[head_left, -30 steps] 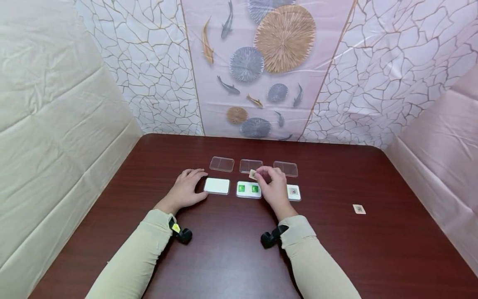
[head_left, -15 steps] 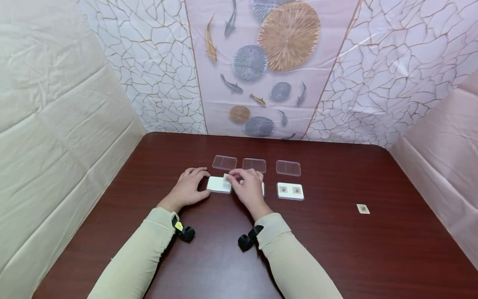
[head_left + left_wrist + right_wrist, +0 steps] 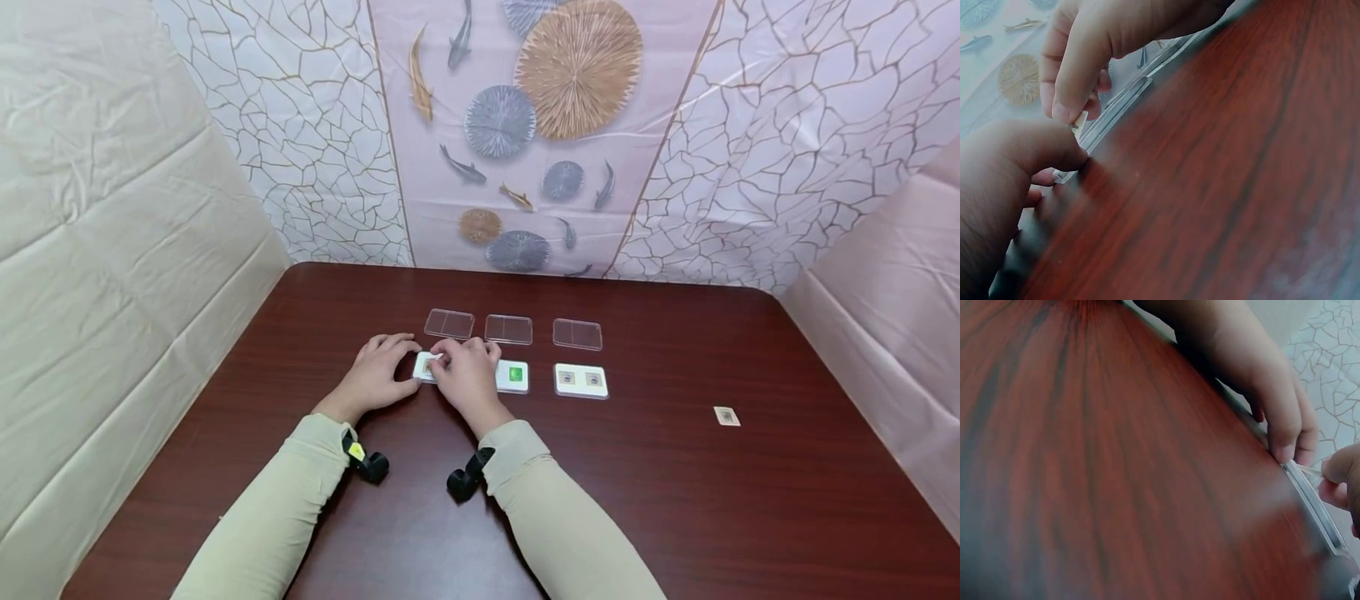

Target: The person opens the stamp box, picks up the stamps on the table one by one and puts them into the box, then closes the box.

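Note:
In the head view, my left hand (image 3: pixel 371 375) holds the left end of a flat clear plastic case (image 3: pixel 419 369) with a white insert, thumb at its near edge and fingers at its far edge. Above that insert my right hand (image 3: pixel 467 379) pinches a small square printed card (image 3: pixel 428 367). The left wrist view shows this card (image 3: pixel 1080 121) tilted between the right thumb and fingers, low over the case. Partly covered by the right hand is a middle case (image 3: pixel 514 377), with one green square visible. A right-hand case (image 3: pixel 582 382) bears two small printed squares.
Three clear lids (image 3: pixel 450 322) lie in a row behind the cases. Another small printed card (image 3: pixel 727 416) lies apart at the right on the dark red wooden table (image 3: pixel 645 500). Fabric walls (image 3: pixel 322 167) surround the table's back and sides.
My right hand has moved left from above the middle case to the left case, bringing the card down to its insert. My left hand stays at the left case.

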Available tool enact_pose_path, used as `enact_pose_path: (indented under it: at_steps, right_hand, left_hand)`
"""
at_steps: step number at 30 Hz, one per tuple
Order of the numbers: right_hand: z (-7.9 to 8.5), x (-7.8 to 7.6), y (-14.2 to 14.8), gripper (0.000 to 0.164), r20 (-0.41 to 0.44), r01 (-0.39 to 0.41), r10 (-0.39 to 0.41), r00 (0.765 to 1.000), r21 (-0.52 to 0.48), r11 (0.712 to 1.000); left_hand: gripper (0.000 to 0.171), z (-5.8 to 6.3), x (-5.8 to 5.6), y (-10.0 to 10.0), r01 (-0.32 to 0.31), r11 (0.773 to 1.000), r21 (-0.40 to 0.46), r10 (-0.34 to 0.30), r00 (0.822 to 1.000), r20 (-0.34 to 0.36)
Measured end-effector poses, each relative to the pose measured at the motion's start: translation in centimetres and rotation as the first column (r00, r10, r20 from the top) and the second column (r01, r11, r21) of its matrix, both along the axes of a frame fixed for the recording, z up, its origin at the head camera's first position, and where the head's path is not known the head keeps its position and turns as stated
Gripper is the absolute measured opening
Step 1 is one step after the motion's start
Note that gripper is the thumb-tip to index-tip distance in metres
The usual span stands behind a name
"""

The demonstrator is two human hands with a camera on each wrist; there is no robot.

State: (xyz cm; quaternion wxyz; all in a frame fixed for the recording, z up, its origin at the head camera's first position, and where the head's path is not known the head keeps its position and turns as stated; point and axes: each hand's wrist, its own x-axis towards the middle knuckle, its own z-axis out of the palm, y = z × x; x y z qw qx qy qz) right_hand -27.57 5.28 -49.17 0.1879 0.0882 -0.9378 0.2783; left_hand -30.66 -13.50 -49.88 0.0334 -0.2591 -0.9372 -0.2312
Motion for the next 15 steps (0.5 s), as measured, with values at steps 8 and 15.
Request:
enact_pose_path:
  at_steps: [8, 15]
  right_hand:
    - [-0.09, -0.4, -0.54, 0.009, -0.036, 0.028, -0.024, 0.999, 0.14, 0.99]
    - [-0.35, -0.57, -0.85, 0.012, -0.032, 0.037, -0.032, 0.999, 0.172, 0.984]
  left_hand:
    - [0.053, 0.08, -0.06, 0.08, -0.001, 1.0, 0.005, 0.001, 1.0, -0.001]
    - [0.053, 0.09, 0.01, 0.12, 0.001, 1.0, 0.001, -0.001, 1.0, -0.012]
